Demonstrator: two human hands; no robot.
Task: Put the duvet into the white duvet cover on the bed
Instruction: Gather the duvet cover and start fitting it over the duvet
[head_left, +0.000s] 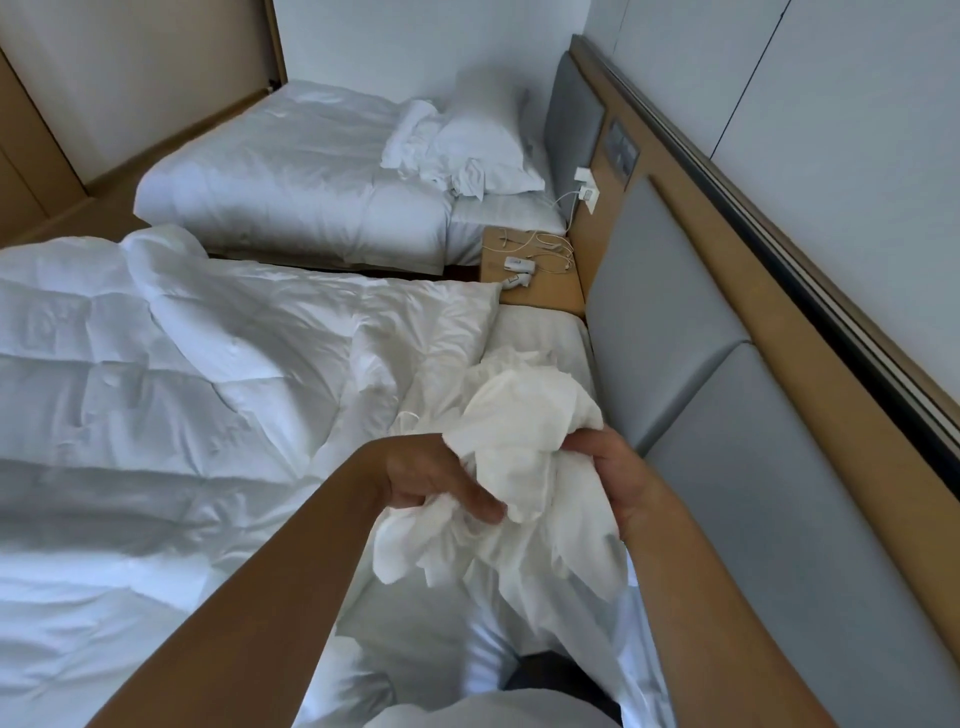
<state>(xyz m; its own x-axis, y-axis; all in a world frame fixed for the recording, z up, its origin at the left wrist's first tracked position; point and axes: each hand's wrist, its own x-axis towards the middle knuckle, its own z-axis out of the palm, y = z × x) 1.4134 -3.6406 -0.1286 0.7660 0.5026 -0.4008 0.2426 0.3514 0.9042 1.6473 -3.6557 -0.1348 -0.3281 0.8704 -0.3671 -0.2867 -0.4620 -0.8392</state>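
Head view: both hands grasp the bunched duvet cover (524, 457) above the near bed (540, 332). The left hand (436, 478) curls its fingers into the folds and the right hand (613, 483) pinches the other side. This looks like an early step, gathering the cover to find its opening or a corner. Next it likely needs spreading over the duvet (182, 389), which lies puffy, quilted in squares and rumpled across the mattress. The cover is thin, limp, creased cotton. A padded grey headboard (665, 312) runs alongside.
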